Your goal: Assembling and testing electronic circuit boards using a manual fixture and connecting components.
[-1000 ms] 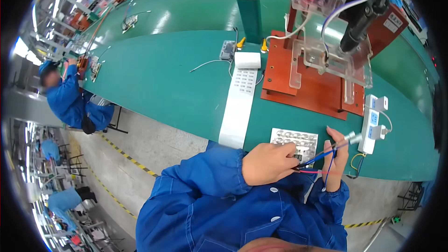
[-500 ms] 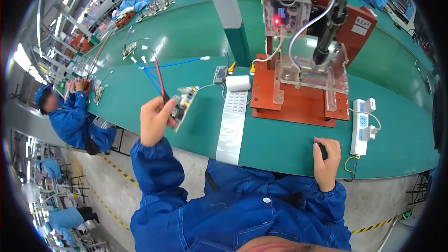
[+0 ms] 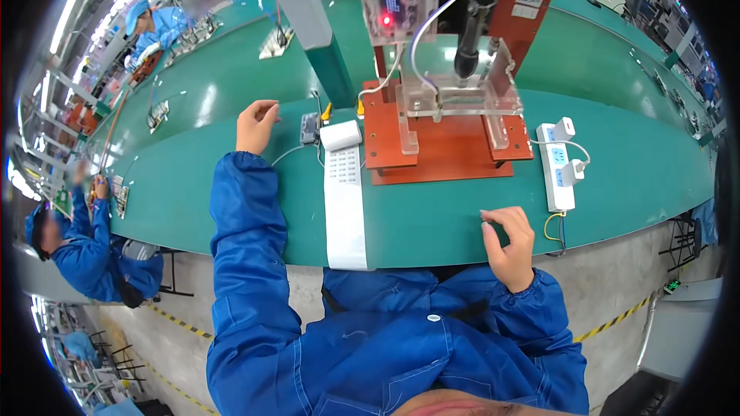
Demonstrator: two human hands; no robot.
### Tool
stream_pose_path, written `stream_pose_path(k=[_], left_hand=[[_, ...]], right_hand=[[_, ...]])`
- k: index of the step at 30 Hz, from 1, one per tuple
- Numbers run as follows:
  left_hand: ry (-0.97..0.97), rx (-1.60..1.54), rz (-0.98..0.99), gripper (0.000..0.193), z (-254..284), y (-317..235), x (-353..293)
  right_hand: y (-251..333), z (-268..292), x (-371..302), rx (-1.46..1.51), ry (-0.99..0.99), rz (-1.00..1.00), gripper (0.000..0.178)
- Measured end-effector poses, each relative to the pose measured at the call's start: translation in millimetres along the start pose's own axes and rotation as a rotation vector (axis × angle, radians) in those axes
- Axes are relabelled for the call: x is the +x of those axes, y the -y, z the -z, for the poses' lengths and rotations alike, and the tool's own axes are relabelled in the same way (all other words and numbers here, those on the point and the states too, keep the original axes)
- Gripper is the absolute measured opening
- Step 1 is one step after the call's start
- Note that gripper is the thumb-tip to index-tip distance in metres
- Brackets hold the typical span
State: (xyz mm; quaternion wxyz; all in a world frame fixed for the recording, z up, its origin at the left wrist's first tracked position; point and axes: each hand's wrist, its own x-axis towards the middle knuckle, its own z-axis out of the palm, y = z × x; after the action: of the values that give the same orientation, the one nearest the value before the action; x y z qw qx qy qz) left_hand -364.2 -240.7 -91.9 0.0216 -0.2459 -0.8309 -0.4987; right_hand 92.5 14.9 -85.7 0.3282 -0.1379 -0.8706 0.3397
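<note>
My left hand (image 3: pixel 257 129) hovers over the left part of the green bench, its fingers loosely bent and nothing visible in them. Beyond it, left of the grey post, a circuit board (image 3: pixel 276 41) with wires lies on the far green surface. My right hand (image 3: pixel 510 246) hangs over the near edge, thumb and curved fingers slightly apart, with nothing visible between them. Between my hands, a label strip (image 3: pixel 344 208) runs toward me from its white roll (image 3: pixel 341 136). A red-brown fixture (image 3: pixel 443 173) with clear plastic parts stands behind, to the right of the roll.
A white power strip (image 3: pixel 556 169) with plugs lies right of the fixture. A small grey box (image 3: pixel 310 129) with a cable sits beside the roll. The grey post (image 3: pixel 297 8) rises behind it. A co-worker in blue (image 3: pixel 96 243) sits at left, near another board (image 3: pixel 119 196).
My left hand has let go of the circuit board, which now lies farther back on the green surface with its wires. The view has shifted right. My right hand keeps its curled pose.
</note>
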Motion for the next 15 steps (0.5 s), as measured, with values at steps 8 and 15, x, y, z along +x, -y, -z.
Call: stream_pose_path(k=[8, 15], left_hand=[[0.407, -0.007, 0.03, 0.034, 7.5, -20.9, -25.5], [0.511, 0.135, -0.331, 0.077, 0.8, -35.9, -28.9]], right_hand=[[68.0, -75.8, 5.5, 0.195, 1.345, 0.666, 0.019], [51.0, -152.6, -51.4, -0.417, 1.386, 1.087, 0.02]])
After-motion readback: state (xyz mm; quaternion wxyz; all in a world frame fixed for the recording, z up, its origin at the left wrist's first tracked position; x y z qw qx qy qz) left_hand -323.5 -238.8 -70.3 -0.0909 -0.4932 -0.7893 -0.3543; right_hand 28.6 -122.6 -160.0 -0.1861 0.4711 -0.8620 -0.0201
